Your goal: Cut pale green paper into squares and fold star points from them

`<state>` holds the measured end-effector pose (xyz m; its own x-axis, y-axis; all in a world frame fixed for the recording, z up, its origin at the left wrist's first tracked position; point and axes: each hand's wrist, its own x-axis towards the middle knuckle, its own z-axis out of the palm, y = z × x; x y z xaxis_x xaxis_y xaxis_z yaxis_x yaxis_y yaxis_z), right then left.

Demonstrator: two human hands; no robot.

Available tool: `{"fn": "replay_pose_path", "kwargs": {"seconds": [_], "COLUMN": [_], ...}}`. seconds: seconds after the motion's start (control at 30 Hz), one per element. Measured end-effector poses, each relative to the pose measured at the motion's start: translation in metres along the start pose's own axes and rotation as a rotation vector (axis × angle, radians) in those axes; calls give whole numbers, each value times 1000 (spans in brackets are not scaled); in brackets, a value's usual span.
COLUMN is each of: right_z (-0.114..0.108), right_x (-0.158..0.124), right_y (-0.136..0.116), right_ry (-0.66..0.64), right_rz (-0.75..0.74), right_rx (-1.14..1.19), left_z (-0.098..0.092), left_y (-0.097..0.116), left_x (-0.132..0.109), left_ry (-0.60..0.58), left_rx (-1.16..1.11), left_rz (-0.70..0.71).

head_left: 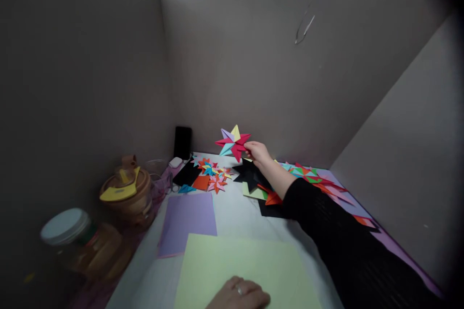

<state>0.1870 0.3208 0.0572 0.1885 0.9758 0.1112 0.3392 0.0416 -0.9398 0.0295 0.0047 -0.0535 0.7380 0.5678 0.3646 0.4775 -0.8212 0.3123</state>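
My right hand [258,151] pinches one point of a multicoloured folded paper star [235,144], raised in front of the grey back panel. The star has red, yellow, lilac and light blue points. Below that hand lies a black paper star [250,174]. At the bottom of the view, my left hand [241,293], with a ring on one finger, rests on a pale yellow-green paper sheet [246,256]. Its fingers are bent and partly cut off by the frame edge, so whether anything is under them is hidden.
Purple paper [190,222] lies left of the pale sheet. Small paper stars [217,183] cluster near the back, with more folded paper [308,174] along the right. A phone [182,142], a lidded jar [72,231] and a wooden-lidded pot [126,198] stand left. Grey panels [253,67] enclose the table.
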Motion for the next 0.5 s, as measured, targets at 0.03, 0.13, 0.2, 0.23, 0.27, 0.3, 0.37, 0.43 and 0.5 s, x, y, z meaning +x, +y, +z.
{"fn": "replay_pose_path", "kwargs": {"seconds": [0.03, 0.13, 0.2, 0.23, 0.27, 0.3, 0.37, 0.43, 0.5], "right_z": [-11, -34, -35, -31, -23, -12, 14, 40, 60], "right_x": [-4, -23, -41, -52, -64, -76, -98, -116, -126], "right_y": [4, 14, 14, 11, 8, 5, -2, -8, -12], "right_ry": [-9, -1, 33, 27, -31, -146, -490, -731, -779], "right_rz": [13, 6, -156, -286, -396, -518, -808, -1050, -1096], "right_rx": [-22, -132, -379, -556, -709, -800, -877, -900, -924], "left_z": [-1, -6, -12, -16, -20, -23, -29, -32, -33], "left_y": [0, 2, 3, 3, 4, 5, 6, 7, 8], "left_x": [1, 2, 2, 2, 3, 3, 3, 3, 3], "left_ry": [12, 41, 25, 8, -9, -20, -26, -24, -15], "left_rx": [-4, 3, 36, 56, 76, 93, 118, 138, 152], "left_rz": [-1, 31, 107, 144, 173, 187, 193, 199, 201]}}
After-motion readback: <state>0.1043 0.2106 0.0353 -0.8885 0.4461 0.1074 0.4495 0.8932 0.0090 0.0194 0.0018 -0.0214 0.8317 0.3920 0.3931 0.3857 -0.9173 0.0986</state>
